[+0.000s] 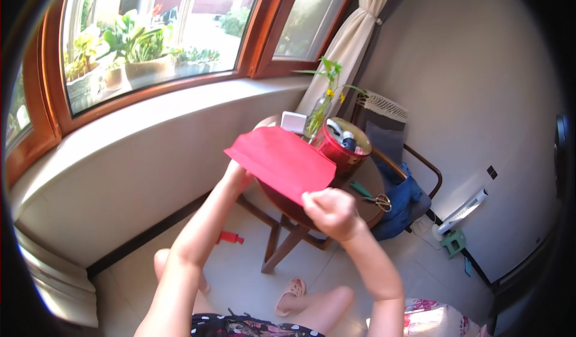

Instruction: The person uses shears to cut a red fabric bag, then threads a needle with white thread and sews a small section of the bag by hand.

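Observation:
A red sheet (285, 160), which looks like paper, is held up in front of me over a small round table (371, 184). My left hand (240, 172) holds its left side from beneath, and the sheet hides most of those fingers. At its near right corner, my right hand (332, 212) is closed in a pinch on the edge. The sheet is slightly bent along its left and right edges. To the right of my right hand, scissors with gold-coloured handles (381, 202) lie on the table beside a teal object (360, 189).
Farther back on the table stand a red bucket (336, 151) of small items, a glass vase with plants (321, 110) and a white box (294, 122). An armchair (387, 139) with blue cloth (399, 199) is behind it. A red object (230, 237) lies on the floor.

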Demonstrator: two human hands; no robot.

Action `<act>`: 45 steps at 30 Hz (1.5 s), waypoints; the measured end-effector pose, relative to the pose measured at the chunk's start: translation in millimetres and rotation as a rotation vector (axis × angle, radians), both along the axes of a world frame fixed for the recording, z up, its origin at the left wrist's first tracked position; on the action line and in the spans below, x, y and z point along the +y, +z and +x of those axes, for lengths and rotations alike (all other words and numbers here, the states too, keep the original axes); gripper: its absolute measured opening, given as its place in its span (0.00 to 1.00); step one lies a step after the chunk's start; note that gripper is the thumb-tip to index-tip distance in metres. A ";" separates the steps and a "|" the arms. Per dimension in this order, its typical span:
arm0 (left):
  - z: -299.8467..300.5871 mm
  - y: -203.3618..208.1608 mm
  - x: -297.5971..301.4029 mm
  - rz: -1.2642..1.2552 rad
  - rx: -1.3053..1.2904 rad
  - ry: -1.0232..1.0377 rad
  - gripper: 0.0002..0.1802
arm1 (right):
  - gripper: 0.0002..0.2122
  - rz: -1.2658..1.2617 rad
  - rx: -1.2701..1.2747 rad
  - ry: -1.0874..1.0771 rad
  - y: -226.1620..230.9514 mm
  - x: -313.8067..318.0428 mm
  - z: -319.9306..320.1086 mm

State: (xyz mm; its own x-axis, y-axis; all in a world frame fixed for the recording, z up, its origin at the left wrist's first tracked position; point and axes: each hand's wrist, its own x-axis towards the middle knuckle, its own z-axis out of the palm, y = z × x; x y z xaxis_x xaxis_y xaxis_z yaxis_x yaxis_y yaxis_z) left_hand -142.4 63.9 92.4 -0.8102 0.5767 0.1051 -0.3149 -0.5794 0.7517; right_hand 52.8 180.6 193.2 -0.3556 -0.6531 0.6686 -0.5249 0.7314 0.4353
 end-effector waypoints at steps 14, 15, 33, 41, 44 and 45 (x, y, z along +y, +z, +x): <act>121.7 -67.6 -34.8 -0.269 -0.270 0.008 0.22 | 0.12 -0.550 -0.494 -0.844 -95.5 80.1 25.6; 119.6 -71.0 -32.1 -0.258 -0.248 0.033 0.23 | 0.13 -0.512 -0.511 -0.916 -98.9 89.9 28.9; 121.8 -73.7 -45.6 -0.277 -0.310 0.014 0.36 | 0.14 -0.490 -0.340 -1.000 -101.0 114.3 59.4; 119.9 -85.3 -53.7 -0.231 -0.328 0.131 0.16 | 0.10 -0.777 -0.688 -1.087 -102.0 136.9 54.8; 123.9 -74.9 -58.8 -0.293 -0.273 0.129 0.16 | 0.09 -1.569 -0.938 -0.707 -99.5 142.1 84.4; 125.2 -72.4 -59.8 -0.330 -0.226 0.102 0.18 | 0.09 -1.664 -0.868 -0.593 -100.3 134.8 95.7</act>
State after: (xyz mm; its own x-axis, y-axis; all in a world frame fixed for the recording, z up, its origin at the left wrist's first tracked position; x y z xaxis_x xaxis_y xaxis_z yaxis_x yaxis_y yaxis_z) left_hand -17.3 4.1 20.0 -0.8462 0.4655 -0.2593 -0.4470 -0.3552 0.8210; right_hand 148.6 315.4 92.9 -0.7696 0.6361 -0.0557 0.2406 0.2081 -0.9481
